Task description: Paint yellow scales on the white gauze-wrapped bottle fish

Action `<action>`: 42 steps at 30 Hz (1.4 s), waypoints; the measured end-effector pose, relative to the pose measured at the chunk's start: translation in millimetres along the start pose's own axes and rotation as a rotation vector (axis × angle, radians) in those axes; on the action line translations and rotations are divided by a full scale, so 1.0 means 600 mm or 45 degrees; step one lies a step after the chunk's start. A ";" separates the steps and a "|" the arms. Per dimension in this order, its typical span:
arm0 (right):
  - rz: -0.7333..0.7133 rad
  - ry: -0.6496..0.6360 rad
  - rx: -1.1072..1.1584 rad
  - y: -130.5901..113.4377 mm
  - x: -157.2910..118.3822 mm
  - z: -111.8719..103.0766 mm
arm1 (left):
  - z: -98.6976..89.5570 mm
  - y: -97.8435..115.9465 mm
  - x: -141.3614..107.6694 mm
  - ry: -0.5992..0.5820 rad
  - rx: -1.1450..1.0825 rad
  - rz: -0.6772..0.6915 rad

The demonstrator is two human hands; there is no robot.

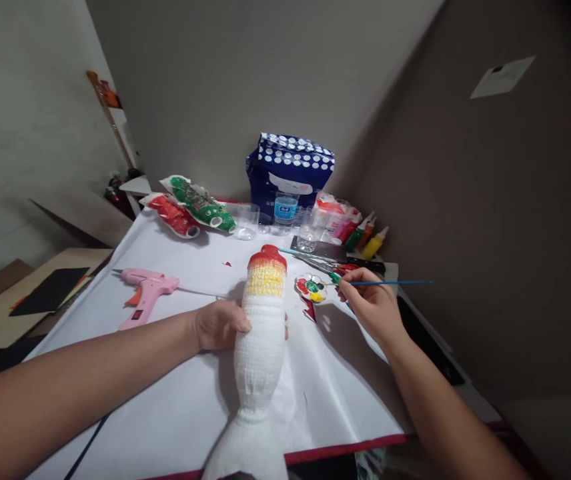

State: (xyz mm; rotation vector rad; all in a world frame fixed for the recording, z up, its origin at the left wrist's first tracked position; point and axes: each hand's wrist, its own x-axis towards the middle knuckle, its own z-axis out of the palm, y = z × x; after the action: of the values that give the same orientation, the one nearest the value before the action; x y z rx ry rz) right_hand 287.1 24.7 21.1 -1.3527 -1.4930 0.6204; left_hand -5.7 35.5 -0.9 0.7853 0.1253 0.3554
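My left hand (pixel 220 325) is wrapped around a white cloth-covered fish shape (pixel 259 347), tilted with its flared tail toward me. The far end of the fish is painted red, followed by a band of yellow dabs; the rest is white. Between the fingers of my right hand (pixel 374 305) is a thin blue paintbrush (pixel 410 282), its tip pointing left over a flower-shaped paint palette (pixel 309 278). Red, green, yellow and black paint lie in the palette's wells. Most of the left fingers are hidden behind the fish.
A pink glue gun (pixel 150 291) lies on the left. Behind are a green fish (pixel 199 204), a red fish (pixel 173 215), clear plastic cups (pixel 248 220), a bottle (pixel 285 211) and a blue bag (pixel 290 170). Paint bottles (pixel 374 245) and scissors (pixel 323 263) are at right.
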 end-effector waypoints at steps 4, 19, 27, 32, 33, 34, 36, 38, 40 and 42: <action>-0.016 -0.023 -0.112 -0.001 0.001 -0.002 | -0.003 0.000 -0.001 -0.011 -0.022 -0.010; -0.062 -0.095 -0.254 0.015 0.008 0.008 | -0.002 0.003 -0.002 0.058 0.026 -0.018; -0.076 -0.115 -0.269 0.020 0.010 0.019 | -0.009 -0.001 -0.007 0.150 0.042 -0.019; -0.082 -0.123 -0.285 0.020 0.009 0.020 | -0.013 -0.003 -0.009 0.223 0.011 -0.042; -0.080 -0.125 -0.289 0.021 0.009 0.019 | -0.014 -0.003 -0.009 0.230 0.007 -0.045; -0.078 -0.127 -0.294 0.021 0.009 0.019 | -0.014 -0.003 -0.009 0.232 0.007 -0.046; -0.074 -0.132 -0.303 0.022 0.010 0.019 | -0.014 -0.003 -0.009 0.239 0.008 -0.050; -0.070 -0.136 -0.313 0.020 0.010 0.019 | -0.012 -0.003 -0.009 0.245 0.016 -0.051; -0.068 -0.137 -0.321 0.018 0.010 0.019 | -0.009 -0.003 -0.008 0.249 0.027 -0.049; -0.066 -0.138 -0.327 0.015 0.009 0.020 | -0.006 -0.003 -0.006 0.257 0.036 -0.049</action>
State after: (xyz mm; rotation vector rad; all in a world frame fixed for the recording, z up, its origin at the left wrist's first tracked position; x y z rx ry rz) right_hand 281.1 34.6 10.6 -1.4878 -1.7364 0.4875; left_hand -9.2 35.4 -4.8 0.7726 0.3349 0.3972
